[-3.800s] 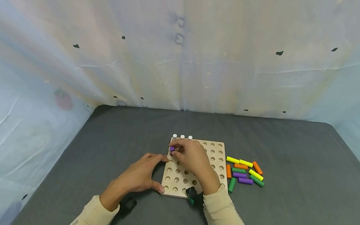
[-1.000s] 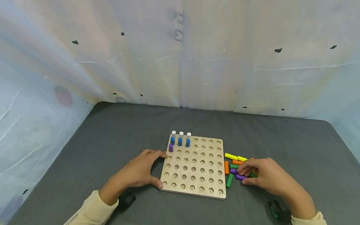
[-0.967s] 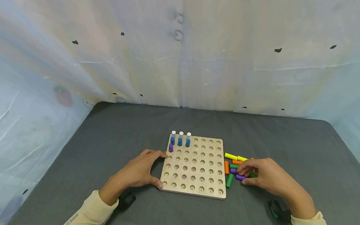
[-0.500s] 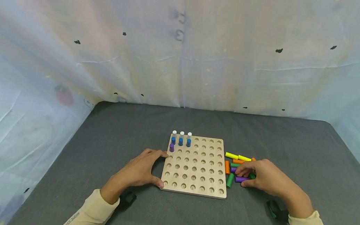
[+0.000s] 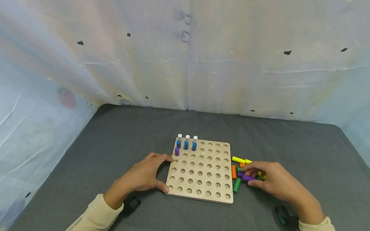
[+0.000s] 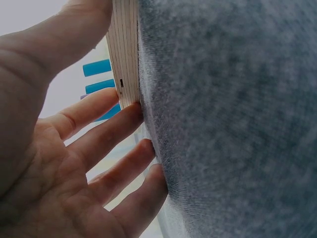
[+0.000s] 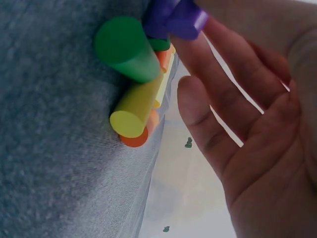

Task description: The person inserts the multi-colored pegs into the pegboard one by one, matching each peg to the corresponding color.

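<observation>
At the left edge of a wooden pegboard (image 5: 203,170), my left hand (image 5: 143,173) rests with fingers spread; its thumb touches the near left corner and a fingertip the side farther up. In the left wrist view, fingertips (image 6: 131,110) lie against the board's layered edge (image 6: 126,54). Right of the board, my right hand (image 5: 272,179) pinches a purple peg (image 5: 248,178) between thumb and fingers. The right wrist view shows this purple peg (image 7: 187,22) beside another purple one (image 7: 157,20). Three white pegs, three blue pegs (image 5: 186,145) and one purple peg (image 5: 177,151) stand in the board's far left holes.
Loose pegs lie around my right hand: yellow (image 5: 238,159), orange (image 5: 234,172) and green (image 5: 236,185), some partly hidden under the fingers. A dark grey cloth (image 5: 139,126) covers the table, with a pale plastic sheet (image 5: 224,61) hanging behind it.
My right hand has left the board, where a purple peg now stands, and moved to the loose pegs. There it has tilted up another purple peg. My left hand has stayed at the board.
</observation>
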The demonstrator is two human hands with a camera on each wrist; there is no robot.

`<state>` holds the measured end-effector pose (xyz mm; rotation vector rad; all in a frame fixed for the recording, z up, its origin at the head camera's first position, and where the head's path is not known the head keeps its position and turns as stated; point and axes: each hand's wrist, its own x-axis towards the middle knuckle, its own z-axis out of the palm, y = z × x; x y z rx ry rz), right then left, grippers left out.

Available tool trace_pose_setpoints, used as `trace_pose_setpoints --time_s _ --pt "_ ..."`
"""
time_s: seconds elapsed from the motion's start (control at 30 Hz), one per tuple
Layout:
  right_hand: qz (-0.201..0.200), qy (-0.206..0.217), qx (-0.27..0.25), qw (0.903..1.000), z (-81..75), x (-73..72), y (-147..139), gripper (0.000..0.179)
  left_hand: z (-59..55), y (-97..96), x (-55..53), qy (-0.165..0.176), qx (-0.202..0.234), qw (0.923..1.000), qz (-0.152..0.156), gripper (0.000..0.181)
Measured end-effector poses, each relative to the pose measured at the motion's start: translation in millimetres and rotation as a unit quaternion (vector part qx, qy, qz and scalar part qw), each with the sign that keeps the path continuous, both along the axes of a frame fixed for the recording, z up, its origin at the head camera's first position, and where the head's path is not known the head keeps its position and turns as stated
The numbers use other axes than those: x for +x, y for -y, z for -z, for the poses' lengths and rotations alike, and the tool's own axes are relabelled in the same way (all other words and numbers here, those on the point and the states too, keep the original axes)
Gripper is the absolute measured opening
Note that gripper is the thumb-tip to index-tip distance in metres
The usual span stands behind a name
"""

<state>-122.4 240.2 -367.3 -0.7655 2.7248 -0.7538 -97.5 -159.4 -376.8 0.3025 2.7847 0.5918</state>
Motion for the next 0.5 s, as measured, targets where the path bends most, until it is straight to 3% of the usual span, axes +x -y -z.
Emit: trace_pose_setpoints --time_s 0.27,0.5 --pt "-0.011 -0.054 -0.021 0.9983 2.9 0.4 -0.7 0.037 -0.4 0.0 0.8 -0.001 0.0 1.0 0.001 0.092" --pt "-0.017 -0.103 -0.015 0.9944 3.9 -2.1 -1.8 0.031 -0.7 -0.4 -0.6 0.002 0.001 1.0 -0.003 0.092"
